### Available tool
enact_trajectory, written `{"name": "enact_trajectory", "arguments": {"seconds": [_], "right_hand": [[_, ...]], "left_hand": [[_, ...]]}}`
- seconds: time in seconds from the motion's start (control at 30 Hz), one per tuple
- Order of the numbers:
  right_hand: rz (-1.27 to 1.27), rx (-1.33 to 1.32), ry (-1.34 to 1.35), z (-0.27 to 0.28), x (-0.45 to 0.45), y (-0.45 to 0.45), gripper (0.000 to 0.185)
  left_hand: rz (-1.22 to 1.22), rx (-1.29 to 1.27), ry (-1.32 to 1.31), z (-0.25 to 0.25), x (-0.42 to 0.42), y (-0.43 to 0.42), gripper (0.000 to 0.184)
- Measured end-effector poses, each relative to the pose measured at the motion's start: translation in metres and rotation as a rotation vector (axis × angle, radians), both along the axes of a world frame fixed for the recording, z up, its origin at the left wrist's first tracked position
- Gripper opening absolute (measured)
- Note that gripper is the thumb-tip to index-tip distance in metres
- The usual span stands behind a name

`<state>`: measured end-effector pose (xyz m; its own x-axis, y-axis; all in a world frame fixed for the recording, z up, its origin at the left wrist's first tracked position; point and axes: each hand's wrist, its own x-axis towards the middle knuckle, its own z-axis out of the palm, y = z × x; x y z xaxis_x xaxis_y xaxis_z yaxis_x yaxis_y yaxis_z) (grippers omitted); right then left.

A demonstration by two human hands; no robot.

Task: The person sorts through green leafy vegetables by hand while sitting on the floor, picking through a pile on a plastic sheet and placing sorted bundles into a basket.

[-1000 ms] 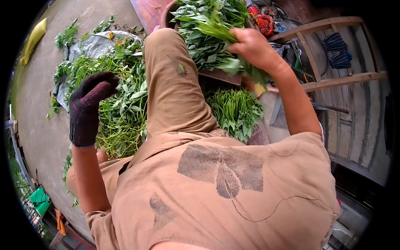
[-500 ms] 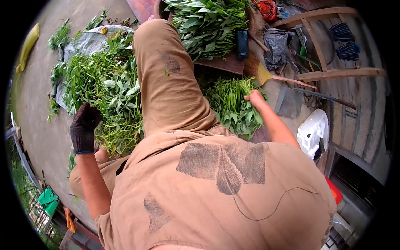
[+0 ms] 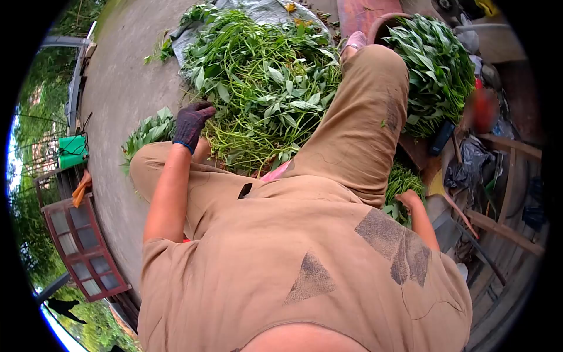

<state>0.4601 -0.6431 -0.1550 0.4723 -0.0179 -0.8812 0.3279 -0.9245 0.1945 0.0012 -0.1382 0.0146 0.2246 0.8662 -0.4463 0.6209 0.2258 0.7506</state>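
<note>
My left hand (image 3: 192, 124), in a dark knit glove, is at the left edge of a loose pile of leafy green stems (image 3: 264, 88). Its fingers are loosely bent, and nothing shows between them. Just left of the glove lies a smaller bunch of leaves (image 3: 153, 134). Beyond my raised thigh, my bare right hand (image 3: 409, 200) has its fingers closed on a bundle of green stems (image 3: 401, 180), partly hidden by the leg. Farther ahead, a large bunch of greens (image 3: 431, 70) stands in a round brown tub (image 3: 382, 24).
Part of the pile rests on a grey sheet (image 3: 305, 19) over the concrete floor (image 3: 126, 76). On the right are a dark handheld-sized device (image 3: 441, 137), a black plastic bag (image 3: 472, 161) and a wooden frame (image 3: 504, 232). A red-framed window panel (image 3: 85, 246) and green box (image 3: 73, 151) stand left.
My view has swung left, so everything sits farther right in the picture. My right hand stays on its bundle; my gloved left hand remains beside the pile, its fingers now pointing more to the right.
</note>
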Motion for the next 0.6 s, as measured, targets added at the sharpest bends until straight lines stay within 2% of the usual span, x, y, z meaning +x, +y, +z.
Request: {"name": "enact_trajectory", "arguments": {"seconds": [0.03,0.1,0.17,0.2,0.23,0.27,0.33,0.4,0.43,0.5,0.53,0.6], "right_hand": [[0.025,-0.044,0.013,0.003,0.003,-0.002,0.059],[0.209,0.100,-0.030,0.001,0.007,-0.007,0.039],[0.279,0.203,-0.082,0.001,0.013,0.000,0.038],[0.259,0.147,-0.245,0.019,0.013,0.022,0.035],[0.209,0.286,-0.346,0.018,0.026,0.032,0.034],[0.092,0.326,-0.292,0.082,0.018,0.085,0.041],[0.161,0.781,-0.578,0.104,0.040,0.128,0.034],[0.154,1.144,-0.688,0.151,0.046,0.194,0.021],[0.124,1.352,-0.649,0.171,0.047,0.228,0.015],[0.122,1.640,-0.563,0.206,0.037,0.294,0.010],[0.117,1.752,-0.497,0.227,0.021,0.327,0.009],[0.176,1.922,-0.402,0.251,-0.011,0.386,0.008]], "left_hand": [[-0.147,0.153,0.033,-0.017,-0.007,0.003,0.034],[-0.343,0.367,0.168,-0.032,0.004,-0.003,0.040],[-0.457,0.467,0.362,-0.020,0.037,-0.021,0.043],[-0.491,0.488,0.350,-0.031,0.048,-0.021,0.044],[-0.529,0.509,0.338,-0.040,0.059,-0.020,0.044],[-0.523,0.441,0.270,-0.036,0.072,-0.022,0.045],[-0.584,0.621,0.278,-0.048,0.089,-0.020,0.053],[-0.683,0.835,0.381,-0.062,0.093,-0.022,0.060],[-0.740,0.719,0.428,-0.070,0.092,-0.026,0.061],[-0.882,0.275,0.463,-0.100,0.077,-0.023,0.063],[-0.844,0.403,0.340,-0.111,0.065,-0.025,0.056],[-0.566,0.212,0.155,-0.101,0.064,-0.012,0.048]]}}
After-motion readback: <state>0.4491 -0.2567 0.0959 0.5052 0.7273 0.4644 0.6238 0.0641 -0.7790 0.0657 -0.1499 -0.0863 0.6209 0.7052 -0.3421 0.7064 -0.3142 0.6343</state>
